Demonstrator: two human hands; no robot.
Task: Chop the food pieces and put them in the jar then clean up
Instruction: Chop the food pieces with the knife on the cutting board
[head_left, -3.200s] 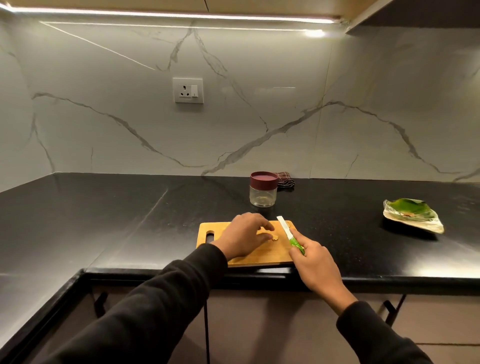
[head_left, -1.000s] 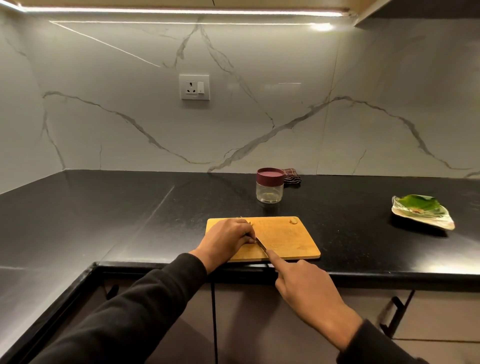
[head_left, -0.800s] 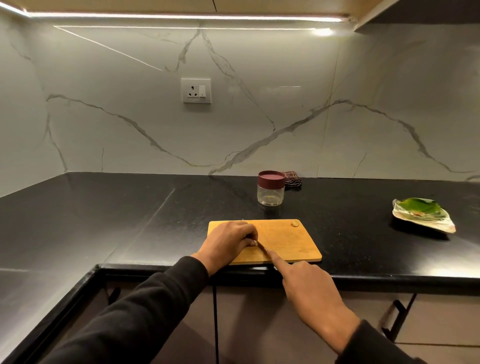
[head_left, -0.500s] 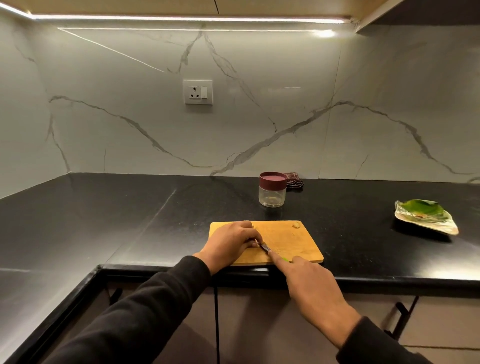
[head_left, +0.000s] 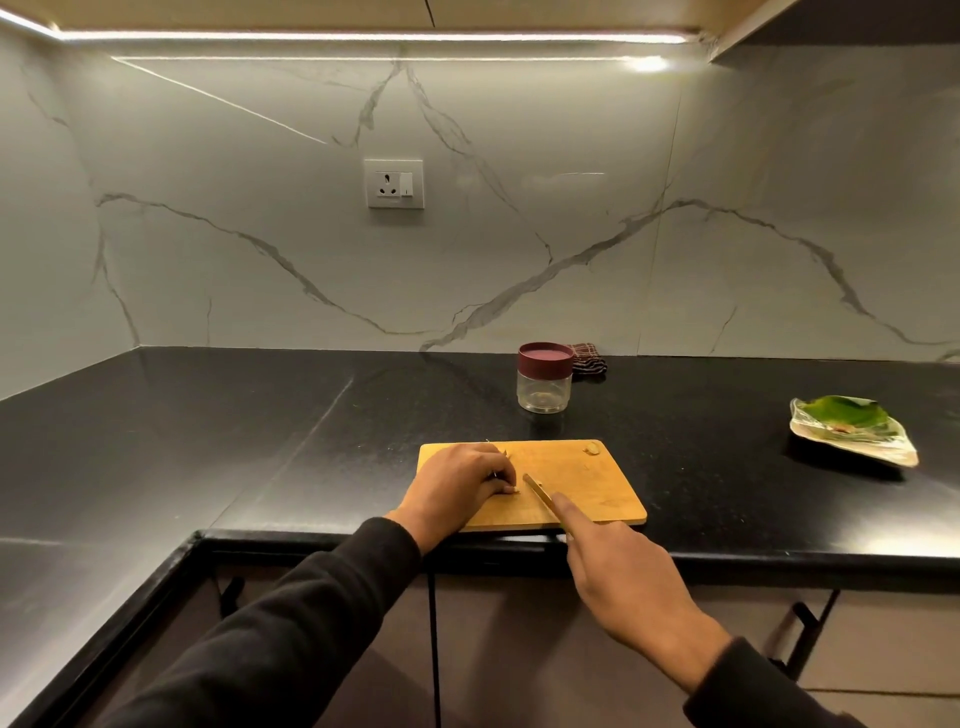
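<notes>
From the head camera, a wooden cutting board (head_left: 582, 488) lies on the black bench (head_left: 260, 441), close to its front edge. The left hand (head_left: 457, 486) rests on the left part of the board with its fingers curled down, pinning a small pale food piece (head_left: 511, 489) under the fingertips; only a sliver of the piece shows beside them. The right hand (head_left: 618, 577) is closed around a knife (head_left: 540, 491): the forefinger lies stretched along the top of the blade, and the handle is hidden inside the hand. The blade slants across the board with its tip just right of the held piece; whether it touches the piece cannot be told. Another small food piece (head_left: 592, 447) lies alone near the far right corner of the board, well apart from both hands.

Behind the board stands a clear jar (head_left: 544, 387) with a maroon lid (head_left: 545, 357) on it. A dark checked cloth (head_left: 589, 358) lies just behind the jar, against the marble wall (head_left: 519, 234). Far to the right on the bench sits a glass dish (head_left: 852, 434) with a green leaf pattern. A white wall socket (head_left: 394, 183) sits on the wall above the bench. Both forearms wear black sleeves (head_left: 291, 634).
</notes>
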